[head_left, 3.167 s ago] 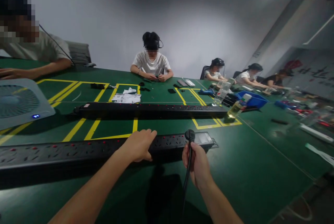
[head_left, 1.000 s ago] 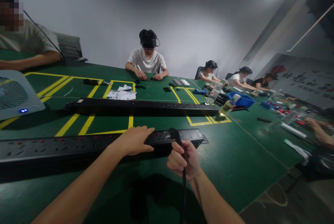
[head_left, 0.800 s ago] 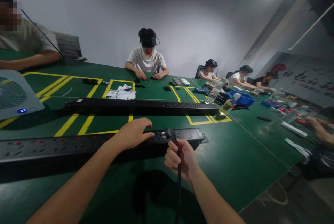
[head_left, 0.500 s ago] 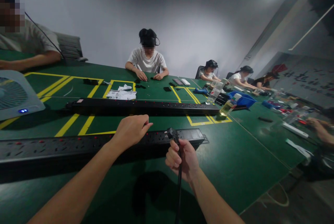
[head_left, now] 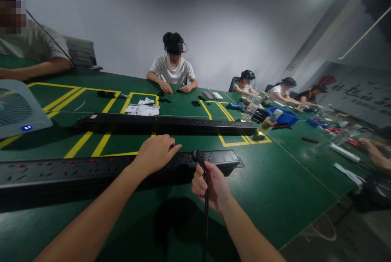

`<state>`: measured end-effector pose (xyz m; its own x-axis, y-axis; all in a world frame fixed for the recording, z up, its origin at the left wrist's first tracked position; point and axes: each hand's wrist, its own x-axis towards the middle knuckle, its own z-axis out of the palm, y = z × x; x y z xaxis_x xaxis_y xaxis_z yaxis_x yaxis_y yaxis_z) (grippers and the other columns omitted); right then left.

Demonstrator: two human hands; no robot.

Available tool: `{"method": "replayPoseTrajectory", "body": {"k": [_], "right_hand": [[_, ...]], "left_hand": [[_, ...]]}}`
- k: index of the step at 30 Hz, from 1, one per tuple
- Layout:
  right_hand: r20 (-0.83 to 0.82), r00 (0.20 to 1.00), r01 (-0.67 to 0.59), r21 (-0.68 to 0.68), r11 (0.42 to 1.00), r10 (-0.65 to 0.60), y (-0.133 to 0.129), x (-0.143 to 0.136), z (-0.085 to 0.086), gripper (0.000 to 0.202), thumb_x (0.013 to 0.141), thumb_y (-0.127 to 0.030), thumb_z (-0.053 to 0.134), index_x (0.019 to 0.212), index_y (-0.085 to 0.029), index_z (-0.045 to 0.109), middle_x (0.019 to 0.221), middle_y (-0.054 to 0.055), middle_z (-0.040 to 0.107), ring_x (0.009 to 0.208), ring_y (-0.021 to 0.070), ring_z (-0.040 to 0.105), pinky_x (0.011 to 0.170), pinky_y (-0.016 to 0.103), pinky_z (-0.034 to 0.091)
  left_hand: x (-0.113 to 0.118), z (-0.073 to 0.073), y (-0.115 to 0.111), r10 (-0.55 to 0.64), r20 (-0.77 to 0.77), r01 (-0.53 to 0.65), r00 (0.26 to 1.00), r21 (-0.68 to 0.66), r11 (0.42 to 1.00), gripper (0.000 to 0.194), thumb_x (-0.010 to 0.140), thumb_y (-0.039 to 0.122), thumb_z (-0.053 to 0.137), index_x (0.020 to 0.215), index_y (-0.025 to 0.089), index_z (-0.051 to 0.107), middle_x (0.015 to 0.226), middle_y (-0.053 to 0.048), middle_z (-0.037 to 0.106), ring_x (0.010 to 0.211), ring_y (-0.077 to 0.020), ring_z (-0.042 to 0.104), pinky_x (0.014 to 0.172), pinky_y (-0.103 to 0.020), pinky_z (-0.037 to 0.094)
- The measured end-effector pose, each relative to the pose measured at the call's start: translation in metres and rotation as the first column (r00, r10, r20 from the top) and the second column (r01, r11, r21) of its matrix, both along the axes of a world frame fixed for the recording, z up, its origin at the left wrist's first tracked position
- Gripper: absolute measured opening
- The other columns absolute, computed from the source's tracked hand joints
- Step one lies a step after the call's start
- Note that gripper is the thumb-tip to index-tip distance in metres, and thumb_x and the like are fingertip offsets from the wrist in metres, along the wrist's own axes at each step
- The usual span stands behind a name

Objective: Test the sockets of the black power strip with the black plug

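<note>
A long black power strip (head_left: 100, 167) with sockets and small red switches lies across the table before me. My right hand (head_left: 210, 184) is closed around a black plug (head_left: 198, 156) near the strip's right end, and its cable (head_left: 206, 221) hangs down from my fingers. The plug is over the socket face; whether its pins are in a socket is hidden. My left hand (head_left: 155, 154) is bent over the middle of the strip with the thumb pointing right. Its other fingers are mostly hidden, so I cannot tell whether they grip the strip.
A second power strip (head_left: 171, 125) lies behind the first. Beyond it are white papers (head_left: 142, 108), a bottle of yellowish liquid (head_left: 269, 125) and a blue bin (head_left: 284, 115). A fan (head_left: 21, 109) stands at left. Several people sit around the green table (head_left: 293, 180).
My right hand has moved slightly left and the plug has tilted, its pins now out of sight. My left hand has shifted a little to the right along the strip.
</note>
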<state>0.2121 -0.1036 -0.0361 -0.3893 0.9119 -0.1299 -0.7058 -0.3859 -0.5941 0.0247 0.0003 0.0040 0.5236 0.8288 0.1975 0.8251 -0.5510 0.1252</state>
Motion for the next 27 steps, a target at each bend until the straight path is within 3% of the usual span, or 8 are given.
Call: {"method": "replayPoseTrajectory", "body": {"k": [6, 10, 15, 27], "right_hand": [[0.072, 0.996, 0.051, -0.107, 0.993, -0.043, 0.002, -0.008, -0.007, 0.031, 0.091, -0.043, 0.044, 0.083, -0.015, 0.054, 0.048, -0.004, 0.045, 0.041, 0.0090, 0.035, 0.044, 0.022, 0.025], [0.106, 0.993, 0.069, -0.152, 0.986, -0.053, 0.003, -0.011, -0.009, 0.030, 0.087, -0.046, 0.050, 0.085, -0.016, 0.055, 0.049, -0.005, 0.045, 0.042, 0.0086, 0.036, 0.043, 0.020, 0.026], [0.109, 0.992, 0.083, -0.163, 0.983, -0.066, 0.005, -0.011, -0.011, 0.029, 0.087, -0.045, 0.052, 0.085, -0.016, 0.055, 0.049, -0.005, 0.044, 0.042, 0.0080, 0.036, 0.043, 0.019, 0.026], [0.106, 0.992, 0.089, -0.209, 0.974, -0.068, 0.003, -0.017, -0.006, 0.031, 0.085, -0.047, 0.055, 0.087, -0.016, 0.056, 0.047, -0.007, 0.042, 0.040, 0.0069, 0.035, 0.041, 0.018, 0.028]], "left_hand": [[-0.008, -0.011, 0.001, -0.158, -0.056, 0.142, 0.986, -0.222, 0.965, 0.066, 0.073, 0.071, 0.043, 0.117, 0.022, 0.056, 0.107, -0.011, 0.064, 0.101, -0.0291, 0.059, 0.084, -0.037, 0.042], [-0.009, -0.014, -0.002, -0.190, -0.080, 0.157, 0.978, -0.310, 0.938, 0.077, 0.064, 0.063, 0.059, 0.129, 0.024, 0.045, 0.114, -0.010, 0.062, 0.103, -0.0295, 0.058, 0.084, -0.037, 0.043], [-0.007, -0.013, -0.004, -0.191, -0.092, 0.153, 0.977, -0.317, 0.936, 0.073, 0.065, 0.053, 0.063, 0.128, 0.024, 0.044, 0.116, -0.010, 0.061, 0.105, -0.0300, 0.058, 0.086, -0.038, 0.044], [-0.006, -0.011, -0.005, -0.205, -0.071, 0.174, 0.976, -0.309, 0.935, 0.066, 0.065, 0.051, 0.062, 0.123, 0.024, 0.048, 0.112, -0.010, 0.063, 0.100, -0.0302, 0.060, 0.083, -0.038, 0.045]]}}
